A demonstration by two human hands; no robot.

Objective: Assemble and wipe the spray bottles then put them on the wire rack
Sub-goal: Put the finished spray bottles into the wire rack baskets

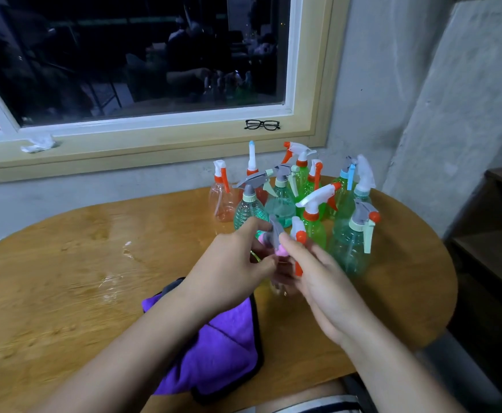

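Both hands meet above the round wooden table [65, 278]. My left hand [235, 266] pinches a grey spray head with a pink collar [273, 238] between thumb and fingers. My right hand [321, 281] is curled round a pale spray bottle [275, 289] just below that head, its fingertips at the pink collar. The bottle is mostly hidden by both hands. A white and orange trigger head [299, 236] shows against my right fingers. A purple cloth [223, 347] lies on the table under my left forearm. No wire rack is in view.
Several assembled spray bottles [312, 201] in green, teal and pink stand clustered at the table's far side. Black glasses [262, 124] and a crumpled tissue [38, 143] lie on the window sill. A dark shelf unit [491, 234] stands to the right.
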